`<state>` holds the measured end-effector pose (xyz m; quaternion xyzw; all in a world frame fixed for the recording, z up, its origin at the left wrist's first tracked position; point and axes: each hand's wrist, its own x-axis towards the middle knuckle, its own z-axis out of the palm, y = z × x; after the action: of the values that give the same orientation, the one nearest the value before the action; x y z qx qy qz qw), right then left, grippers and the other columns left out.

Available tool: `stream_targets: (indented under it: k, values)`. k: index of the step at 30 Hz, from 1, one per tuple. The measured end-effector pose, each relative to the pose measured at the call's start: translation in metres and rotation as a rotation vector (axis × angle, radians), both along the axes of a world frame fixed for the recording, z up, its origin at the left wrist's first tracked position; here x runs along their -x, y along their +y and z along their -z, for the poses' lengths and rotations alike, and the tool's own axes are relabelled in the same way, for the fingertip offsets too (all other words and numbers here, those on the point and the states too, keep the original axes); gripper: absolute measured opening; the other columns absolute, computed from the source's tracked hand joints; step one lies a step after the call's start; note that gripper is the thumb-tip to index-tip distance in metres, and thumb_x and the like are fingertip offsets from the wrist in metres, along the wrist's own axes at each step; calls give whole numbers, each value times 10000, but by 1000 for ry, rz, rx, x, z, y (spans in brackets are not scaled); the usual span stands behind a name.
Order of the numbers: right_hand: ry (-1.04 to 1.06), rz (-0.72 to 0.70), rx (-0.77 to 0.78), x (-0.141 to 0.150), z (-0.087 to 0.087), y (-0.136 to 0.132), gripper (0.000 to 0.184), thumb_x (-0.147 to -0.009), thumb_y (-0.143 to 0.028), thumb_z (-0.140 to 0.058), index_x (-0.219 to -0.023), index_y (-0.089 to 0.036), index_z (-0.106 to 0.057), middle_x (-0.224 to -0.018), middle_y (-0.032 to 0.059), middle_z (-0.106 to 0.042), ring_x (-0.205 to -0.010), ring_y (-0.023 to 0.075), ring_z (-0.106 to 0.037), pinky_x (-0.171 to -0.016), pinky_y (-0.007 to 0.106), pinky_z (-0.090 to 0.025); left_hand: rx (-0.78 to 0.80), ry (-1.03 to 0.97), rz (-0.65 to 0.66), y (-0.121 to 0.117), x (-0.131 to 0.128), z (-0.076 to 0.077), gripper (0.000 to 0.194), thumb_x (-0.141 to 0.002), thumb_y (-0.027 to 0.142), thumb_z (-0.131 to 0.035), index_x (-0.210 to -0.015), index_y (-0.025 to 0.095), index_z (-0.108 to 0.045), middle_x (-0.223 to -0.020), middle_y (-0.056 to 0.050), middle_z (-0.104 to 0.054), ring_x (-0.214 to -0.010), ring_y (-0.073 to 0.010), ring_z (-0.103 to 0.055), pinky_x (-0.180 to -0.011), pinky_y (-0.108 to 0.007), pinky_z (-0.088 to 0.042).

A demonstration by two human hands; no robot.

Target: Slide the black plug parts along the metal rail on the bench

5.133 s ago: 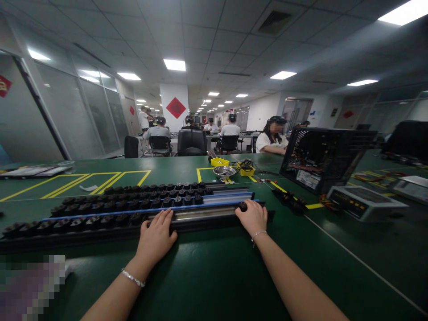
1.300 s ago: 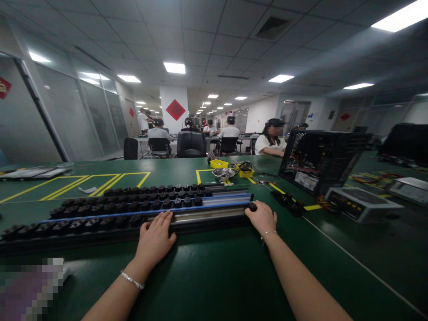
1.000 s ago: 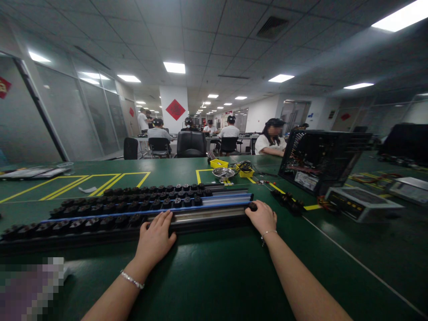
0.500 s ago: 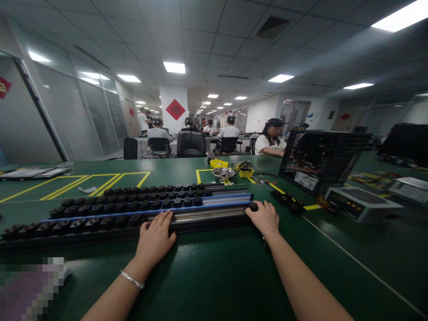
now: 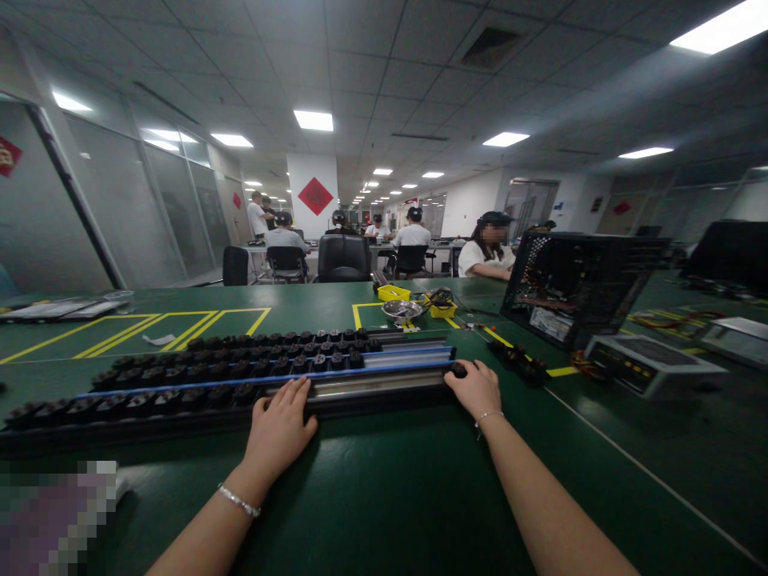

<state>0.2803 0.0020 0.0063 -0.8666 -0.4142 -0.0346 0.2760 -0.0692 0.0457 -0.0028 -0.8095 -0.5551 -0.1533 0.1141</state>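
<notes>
**Several rows of black blocks on a green tabletop**

The rows lie parallel on long rails, running from the left toward the center of the tabletop. Blue strips run lengthwise between rails. On the front rail, the blocks fill the left portion; a bare metal section extends from the left hand to the right hand.

Left hand: placed over the front rail, just beside the last visible block of its row. The fingers are bent slightly, with the thumb on the near side. Whether they hold a part beneath cannot be determined.

Right hand: positioned at the right end of the front rail. The fingers are narrow, holding a small black piece between thumb and forefinger.

Beyond the rails are a metal bowl, a yellow tray and a bundle of cables. To the right, an open computer case stands upright, with a gray metal box near it. One person in a white shirt sits across the tabletop.
</notes>
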Motion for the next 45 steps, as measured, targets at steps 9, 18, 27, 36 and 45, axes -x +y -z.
stream_targets:
  k: [9, 18, 27, 36, 45]
  values:
    - [30, -1, -6, -3, 1, 1, 484, -730, -427, -487, -1166, -261, -614, -1289, 103, -471, -1223, 301, -377, -961, 412, -350, -4, 5, -11, -1, 0, 0, 567, -787, 322, -386, -1337, 188, -419, -1432, -60, -409, -1300, -248, -369, -991, -481, -287]
    - [-5, -31, -36, -11, 8, 4, 495, -736, -411, -474, -1153, -185, -614, -1266, 119, -512, -1209, 273, -410, -984, 383, -335, -5, 0, -8, 1, 0, 1, 571, -784, 322, -385, -1335, 174, -419, -1433, -56, -408, -1299, -241, -371, -984, -486, -291]
    - [-36, -30, -80, -17, 12, 4, 480, -745, -394, -473, -1134, -155, -624, -1231, 132, -550, -1182, 275, -448, -976, 372, -351, 9, -4, -11, -1, 0, -1, 571, -785, 322, -395, -1339, 184, -418, -1432, -64, -408, -1303, -247, -364, -988, -481, -287]
    - [-27, -25, -163, -18, 13, 4, 442, -722, -345, -499, -1099, -154, -630, -1176, 115, -597, -1114, 255, -513, -974, 350, -370, -9, -1, -3, 0, 0, 1, 563, -789, 319, -385, -1335, 184, -423, -1429, -65, -413, -1296, -251, -375, -985, -491, -290]
    - [6, -45, -176, -18, 8, 2, 446, -723, -321, -488, -1097, -120, -625, -1155, 127, -609, -1103, 258, -522, -991, 355, -361, 2, 1, -4, -1, -1, 0, 570, -789, 322, -386, -1339, 174, -420, -1432, -76, -408, -1300, -259, -367, -994, -497, -287]
